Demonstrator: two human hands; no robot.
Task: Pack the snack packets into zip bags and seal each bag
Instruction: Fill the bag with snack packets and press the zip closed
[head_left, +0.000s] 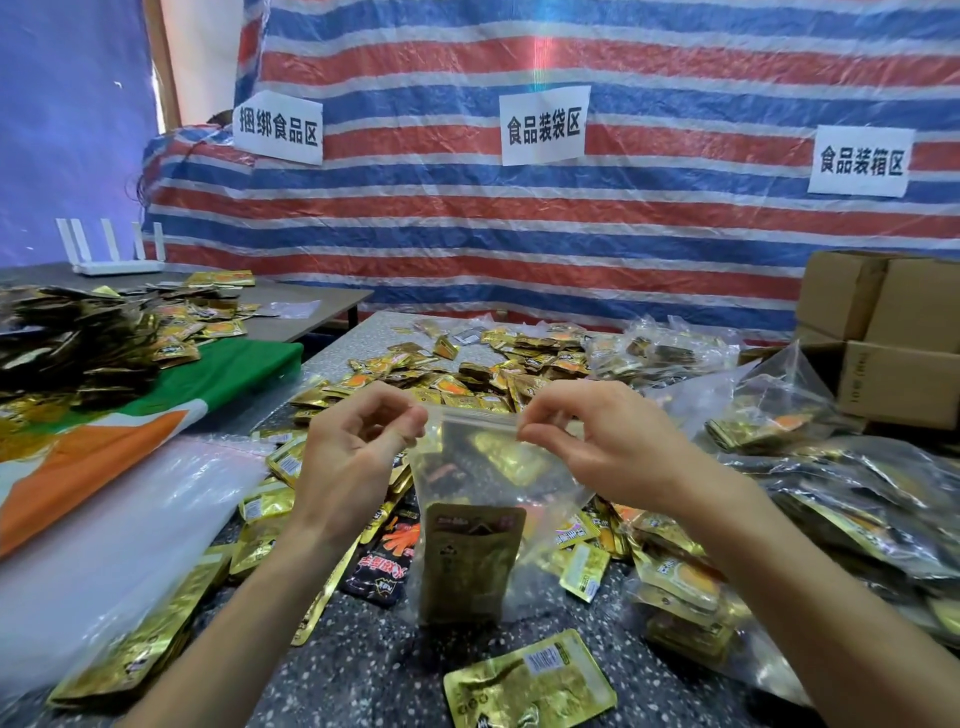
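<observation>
A clear zip bag (485, 488) hangs upright in front of me, above the speckled table (374, 670). Gold snack packets (470, 564) show through its plastic. My left hand (353, 457) pinches the bag's top strip at its left end. At the right end of the same strip, my right hand (602, 441) pinches it between thumb and fingertips. Whether the zip is pressed together along its length I cannot tell. Loose gold packets (530, 680) lie on the table below and around the bag.
Filled clear bags (857, 483) pile up at the right, with cardboard boxes (893, 338) behind them. A stack of clear plastic (119, 525) and a green-orange cloth (171, 405) lie at left. More packets (83, 338) heap on the left table, and a striped tarp (519, 218) hangs behind.
</observation>
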